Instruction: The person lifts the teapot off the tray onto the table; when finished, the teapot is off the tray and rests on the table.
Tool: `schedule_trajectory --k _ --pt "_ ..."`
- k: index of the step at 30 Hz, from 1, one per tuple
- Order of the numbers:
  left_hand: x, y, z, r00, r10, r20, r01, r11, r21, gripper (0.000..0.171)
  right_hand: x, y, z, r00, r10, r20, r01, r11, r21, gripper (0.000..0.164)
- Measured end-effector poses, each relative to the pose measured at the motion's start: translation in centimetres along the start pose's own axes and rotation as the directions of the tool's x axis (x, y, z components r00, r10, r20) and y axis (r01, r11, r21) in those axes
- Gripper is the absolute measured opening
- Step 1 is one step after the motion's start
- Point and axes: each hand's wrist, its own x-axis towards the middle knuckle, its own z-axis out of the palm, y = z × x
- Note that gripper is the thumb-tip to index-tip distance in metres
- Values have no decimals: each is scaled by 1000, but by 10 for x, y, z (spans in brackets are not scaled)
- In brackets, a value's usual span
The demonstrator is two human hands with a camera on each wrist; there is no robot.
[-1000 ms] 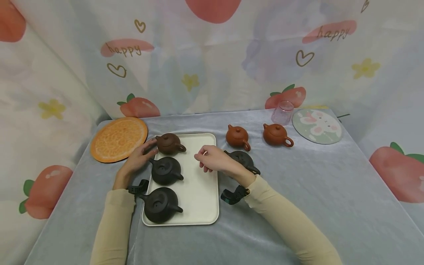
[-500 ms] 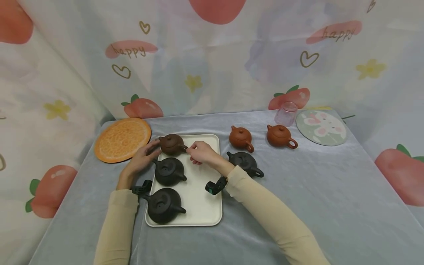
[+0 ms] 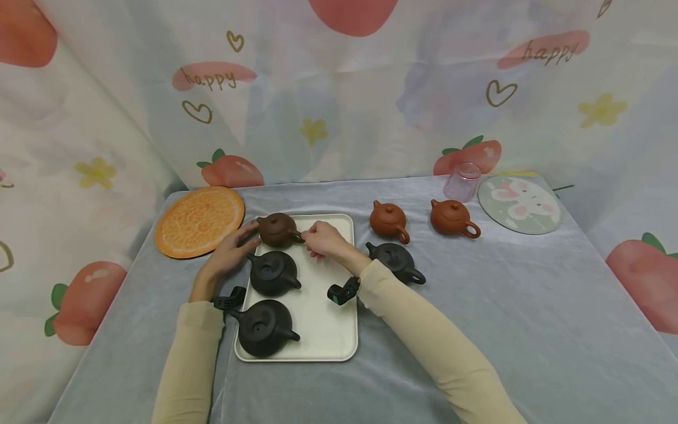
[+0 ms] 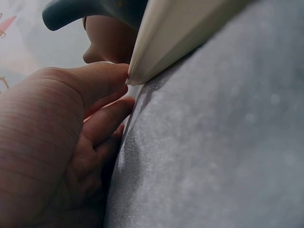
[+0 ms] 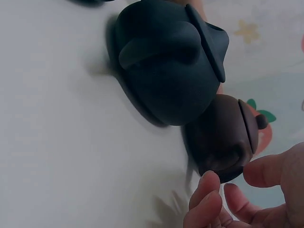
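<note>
Three teapots (image 3: pixel 263 338) stand on the tray (image 3: pixel 325 324) in head view, three others (image 3: pixel 449 219) off it. Left wrist: my left hand (image 4: pixel 52 142) touches the tray, fingers loose. Right wrist: my right hand (image 5: pixel 244 206) pinches the tray's brown teapot (image 5: pixel 216 130) by its handle.

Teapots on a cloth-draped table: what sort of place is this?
Possibly a staged corner for demonstrations or filming, though I can't be sure: a patterned curtain hangs behind a grey cloth-draped table, with teapots on and beside a cream tray.
</note>
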Motion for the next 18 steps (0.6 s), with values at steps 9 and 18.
schedule_trajectory --k 9,18 --pt "15 -34 1 999 28 -30 -27 999 30 61 4 1 2 999 -34 37 34 999 8 27" --pt "14 -33 2 999 26 -38 -25 999 31 60 9 4 6 997 -47 68 42 996 79 35"
